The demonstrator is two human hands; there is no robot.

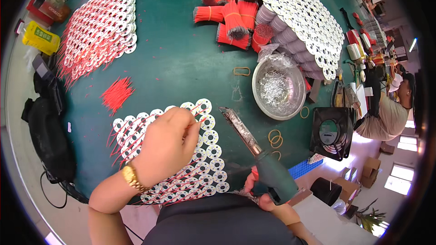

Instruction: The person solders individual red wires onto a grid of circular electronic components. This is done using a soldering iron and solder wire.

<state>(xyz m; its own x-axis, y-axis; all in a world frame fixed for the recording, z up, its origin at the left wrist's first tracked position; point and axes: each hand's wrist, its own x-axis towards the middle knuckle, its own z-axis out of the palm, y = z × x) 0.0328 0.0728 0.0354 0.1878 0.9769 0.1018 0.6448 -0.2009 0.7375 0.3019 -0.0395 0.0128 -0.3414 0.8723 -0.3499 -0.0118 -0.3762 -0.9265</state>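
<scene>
A panel of small round white circuit boards (214,151) lies on the table in front of me, many with thin red wires lying across them. My left hand (167,141), a gold watch on its wrist, is closed in a pinch over the panel's upper part; a red wire (201,120) shows at its fingertips. My right hand (265,202) grips a dark green soldering gun (276,177), partly hidden behind its body. The gun's silvery, scorched barrel (240,129) points up and left, its tip just right of the panel's top corner, apart from the boards.
Loose cut red wires (117,94) lie beyond the panel. A wired stack (101,29) stands far left; bundled red wires (235,19) and stacked bare boards (305,16) stand far right. Nearer are a metal bowl (299,91), rubber bands (275,139) and a black fan (331,132).
</scene>
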